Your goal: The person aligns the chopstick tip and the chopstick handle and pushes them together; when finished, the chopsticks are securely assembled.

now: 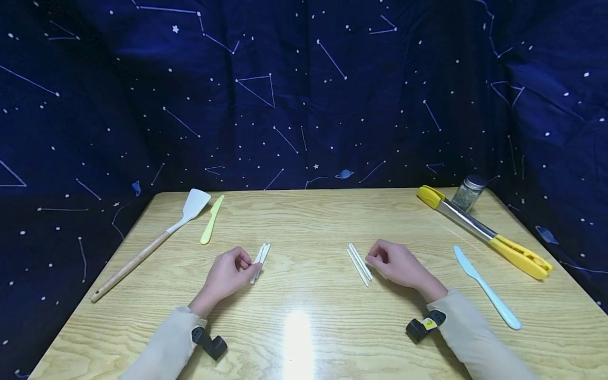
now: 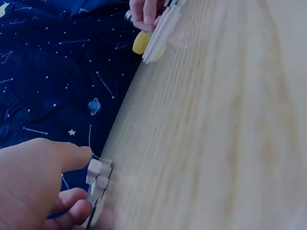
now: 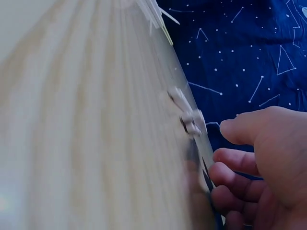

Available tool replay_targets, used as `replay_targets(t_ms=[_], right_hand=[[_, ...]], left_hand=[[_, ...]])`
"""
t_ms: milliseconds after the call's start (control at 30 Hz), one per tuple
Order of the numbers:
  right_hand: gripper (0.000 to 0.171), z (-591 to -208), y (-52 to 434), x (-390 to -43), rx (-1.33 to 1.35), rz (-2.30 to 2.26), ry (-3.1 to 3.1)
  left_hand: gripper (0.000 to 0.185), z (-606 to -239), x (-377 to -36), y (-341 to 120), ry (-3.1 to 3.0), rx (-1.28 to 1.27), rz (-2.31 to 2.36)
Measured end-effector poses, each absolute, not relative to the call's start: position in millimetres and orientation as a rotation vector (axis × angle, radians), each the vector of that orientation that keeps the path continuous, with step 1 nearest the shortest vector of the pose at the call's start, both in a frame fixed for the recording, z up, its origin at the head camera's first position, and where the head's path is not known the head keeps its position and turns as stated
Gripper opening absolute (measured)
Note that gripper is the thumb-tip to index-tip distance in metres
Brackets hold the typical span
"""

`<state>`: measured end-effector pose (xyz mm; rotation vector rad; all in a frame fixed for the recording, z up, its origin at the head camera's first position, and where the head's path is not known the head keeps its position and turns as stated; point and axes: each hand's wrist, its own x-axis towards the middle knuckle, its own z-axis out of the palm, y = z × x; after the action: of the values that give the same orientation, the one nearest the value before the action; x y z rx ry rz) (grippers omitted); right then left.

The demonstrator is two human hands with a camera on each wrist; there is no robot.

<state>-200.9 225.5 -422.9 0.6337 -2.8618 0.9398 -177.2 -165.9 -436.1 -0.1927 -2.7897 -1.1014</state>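
Note:
Two small groups of slim white sticks lie on the wooden table, one left of the middle and one to the right. My left hand is beside the left group, its thumb tip overlapping the sticks in the head view. In the left wrist view the stick ends show just past the thumb, with the fingers loosely bent below. My right hand rests beside the right group, fingers loosely curled. A gap shows between its fingertips and the sticks in the right wrist view.
A white spatula with a wooden handle and a yellow knife lie at left. Yellow-handled tongs, a glass jar with a metal lid and a light blue knife are at right. A dark starry cloth hangs behind.

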Motion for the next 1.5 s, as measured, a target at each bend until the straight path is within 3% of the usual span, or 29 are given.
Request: replay_targets(t_ms=[433,1100,1500], right_hand=[[0.023,-424.0,206.2,-198.6,0.547,0.841,-2.936],[0.017,-417.4,202.8,-198.5,0.530,0.907,-2.905],[0.016,-400.1,203.6,-199.5,0.477,1.196,-2.846]], left_hand=[[0.017,-436.5,-177.2,-158.0,-2.776,-0.217,-1.020],[0.012,-437.5,-175.8,-154.4,-2.703,-0.198,-1.063],[0.007,-429.9,-168.0,-125.4,-2.623,-0.474,-1.087]])
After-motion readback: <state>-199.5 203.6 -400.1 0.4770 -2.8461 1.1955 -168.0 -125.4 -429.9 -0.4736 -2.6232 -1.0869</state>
